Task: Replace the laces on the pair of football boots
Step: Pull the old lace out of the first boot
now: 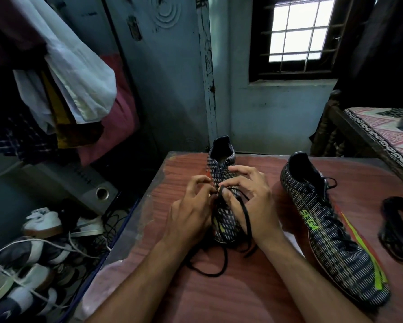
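table (242, 297) centre; boot (222, 159) on it at 12 o'clock, both hands over it | second boot (331, 229) at 3 o'clock; spare laces (396, 229) beyond it at 3 | shoe pile (32, 252) off table, 9 o'clock

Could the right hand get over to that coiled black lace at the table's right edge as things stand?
Probably yes, once it lets go: the right hand now pinches the lace on the middle boot. The second boot lies between it and the coiled lace, low enough to reach over.

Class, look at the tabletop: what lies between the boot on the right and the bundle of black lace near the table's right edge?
In the head view, only bare wooden table lies between the right boot and the bundled lace; they do not touch.
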The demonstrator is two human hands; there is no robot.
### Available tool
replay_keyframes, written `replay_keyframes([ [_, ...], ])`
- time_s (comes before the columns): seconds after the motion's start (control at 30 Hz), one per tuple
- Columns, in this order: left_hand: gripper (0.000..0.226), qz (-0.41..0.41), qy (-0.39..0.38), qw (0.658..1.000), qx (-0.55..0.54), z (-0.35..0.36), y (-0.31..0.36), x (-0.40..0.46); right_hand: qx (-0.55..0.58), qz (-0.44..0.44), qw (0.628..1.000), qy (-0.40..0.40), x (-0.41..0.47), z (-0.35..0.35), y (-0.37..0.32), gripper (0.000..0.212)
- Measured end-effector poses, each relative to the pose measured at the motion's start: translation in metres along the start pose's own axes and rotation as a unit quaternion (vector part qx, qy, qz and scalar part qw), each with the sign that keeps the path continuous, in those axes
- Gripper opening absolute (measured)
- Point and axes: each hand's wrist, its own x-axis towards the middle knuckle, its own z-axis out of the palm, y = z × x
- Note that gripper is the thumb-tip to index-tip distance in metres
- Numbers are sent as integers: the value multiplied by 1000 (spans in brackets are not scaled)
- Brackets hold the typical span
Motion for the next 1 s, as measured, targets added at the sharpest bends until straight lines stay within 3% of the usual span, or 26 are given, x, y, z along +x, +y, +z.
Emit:
replay_keyframes([
  [0.1, 24, -13, 33, 998, -50, -3, 2, -1, -48, 16, 998, -41, 1, -1, 7, 29],
  [0.23, 39, 4, 27, 996, -80, -4, 1, -4, -118, 30, 989, -80, -3, 8, 15, 24],
  [0.33, 32, 10, 25, 997, -76, -2, 0, -3, -103, 40, 991, -76, -4, 11, 19, 13],
  [0.53, 39, -10, -3, 998, -65, -3, 3, -2, -54, 12, 998, -28, -2, 5, 4, 14],
  [0.63, 26, 18, -9, 999, -27, -1, 2, -1, -15, -2, 1000, 10, -1, 1, -4, 17],
  [0.77, 25, 16, -26, 999, -15, 0, -1, -2, 2, 2, 1000, 4, -1, 1, -1, 15],
  [0.93, 23, -17, 16, 997, -79, -7, 5, -3, -90, 10, 994, -60, 0, 3, 10, 28],
  [1.0, 24, -14, 14, 996, -82, -6, 4, -3, -120, 31, 988, -95, -2, 6, 14, 22],
])
